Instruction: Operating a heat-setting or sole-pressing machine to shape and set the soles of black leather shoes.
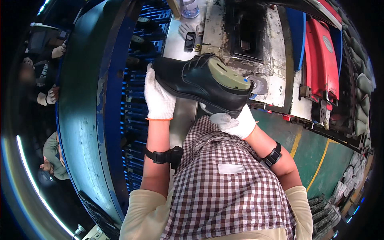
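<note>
A black lace-up shoe (188,80) lies across in front of me, toe to the left, sole towards me. A green shoe last (228,77) fills its opening. My left hand (158,98), in a white knitted glove with an orange cuff edge, is closed round the toe end. Under the heel, my gloved right hand (236,125) grips the shoe with bent fingers; some of its fingers are hidden by the sole. The heel end is right beside a rounded metal machine part (258,85); whether they touch, I cannot tell.
Left of me runs a rack of blue bars (134,98) beside a long dark green cover (82,116). Gloves (187,30), a black object (190,41) and a clear jug (189,9) stand on the bench. A red machine (321,56) is at right. Other people work at far left.
</note>
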Demonstrator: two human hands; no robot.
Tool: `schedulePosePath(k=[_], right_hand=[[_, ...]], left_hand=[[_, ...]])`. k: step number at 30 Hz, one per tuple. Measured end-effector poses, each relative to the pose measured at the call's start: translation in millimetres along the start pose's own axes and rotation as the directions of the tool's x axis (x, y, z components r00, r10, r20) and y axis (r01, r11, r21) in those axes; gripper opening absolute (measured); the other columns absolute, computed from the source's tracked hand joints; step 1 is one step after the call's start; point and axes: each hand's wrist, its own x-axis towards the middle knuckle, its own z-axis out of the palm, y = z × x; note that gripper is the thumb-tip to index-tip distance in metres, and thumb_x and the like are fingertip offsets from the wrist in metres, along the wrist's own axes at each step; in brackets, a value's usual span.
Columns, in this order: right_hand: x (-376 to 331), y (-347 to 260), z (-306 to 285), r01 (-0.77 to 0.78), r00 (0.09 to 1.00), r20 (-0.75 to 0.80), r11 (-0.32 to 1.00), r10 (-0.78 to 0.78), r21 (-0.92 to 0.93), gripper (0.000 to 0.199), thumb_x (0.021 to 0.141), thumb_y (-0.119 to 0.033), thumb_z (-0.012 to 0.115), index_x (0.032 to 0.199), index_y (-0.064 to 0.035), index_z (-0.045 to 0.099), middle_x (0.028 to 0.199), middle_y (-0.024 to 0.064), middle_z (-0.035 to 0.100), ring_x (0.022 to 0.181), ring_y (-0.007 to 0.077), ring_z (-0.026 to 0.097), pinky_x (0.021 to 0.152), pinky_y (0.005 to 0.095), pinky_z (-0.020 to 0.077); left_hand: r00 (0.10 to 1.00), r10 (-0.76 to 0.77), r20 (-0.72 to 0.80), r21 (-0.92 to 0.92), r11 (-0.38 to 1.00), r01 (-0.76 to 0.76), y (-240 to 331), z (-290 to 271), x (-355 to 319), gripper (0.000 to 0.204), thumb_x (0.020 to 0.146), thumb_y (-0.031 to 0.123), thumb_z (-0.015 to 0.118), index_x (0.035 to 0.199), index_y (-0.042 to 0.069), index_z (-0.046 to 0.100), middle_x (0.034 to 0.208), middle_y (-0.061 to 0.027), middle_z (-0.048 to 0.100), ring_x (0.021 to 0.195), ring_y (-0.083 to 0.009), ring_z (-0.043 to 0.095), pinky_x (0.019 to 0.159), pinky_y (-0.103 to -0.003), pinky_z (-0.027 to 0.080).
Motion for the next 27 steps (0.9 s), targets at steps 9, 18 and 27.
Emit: schedulePosePath(k=[9, 18, 27], right_hand=[[23, -9, -8, 0.137, 0.906, -0.134, 0.577, -0.402, -0.805, 0.064, 0.107, -0.042, 0.047, 0.155, -0.0013, 0.038, 0.151, 0.0171, 0.053, 0.133, 0.0253, 0.057, 0.115, 0.0408, 0.0436], [42, -10, -25, 0.136, 0.892, 0.011, 0.245, -0.451, -0.960, 0.052, 0.111, -0.020, 0.044, 0.160, -0.0040, 0.034, 0.158, 0.0083, 0.045, 0.143, 0.0166, 0.044, 0.120, 0.0322, 0.0337], [46, -49, 2, -0.037, 0.875, 0.391, -0.844, -0.285, -0.534, 0.052, 0.099, -0.022, 0.061, 0.147, -0.0041, 0.053, 0.141, 0.0157, 0.060, 0.130, 0.0316, 0.056, 0.113, 0.0403, 0.0419]], left_hand=[[0.931, -0.330, -0.159, 0.270, 0.892, 0.362, -7, 19, -52, 0.086, 0.103, 0.072, 0.036, 0.157, 0.006, 0.036, 0.156, -0.0152, 0.046, 0.142, -0.0304, 0.047, 0.120, -0.048, 0.037], [0.932, -0.361, 0.034, 0.270, 0.901, 0.339, -15, -34, -54, 0.065, 0.099, 0.032, 0.060, 0.151, -0.002, 0.040, 0.145, -0.0178, 0.056, 0.132, -0.0300, 0.059, 0.117, -0.046, 0.045], [0.943, -0.290, -0.166, 0.091, 0.947, 0.307, -14, -50, -26, 0.056, 0.089, 0.023, 0.063, 0.139, -0.002, 0.054, 0.129, -0.0181, 0.066, 0.117, -0.0313, 0.068, 0.105, -0.047, 0.055]])
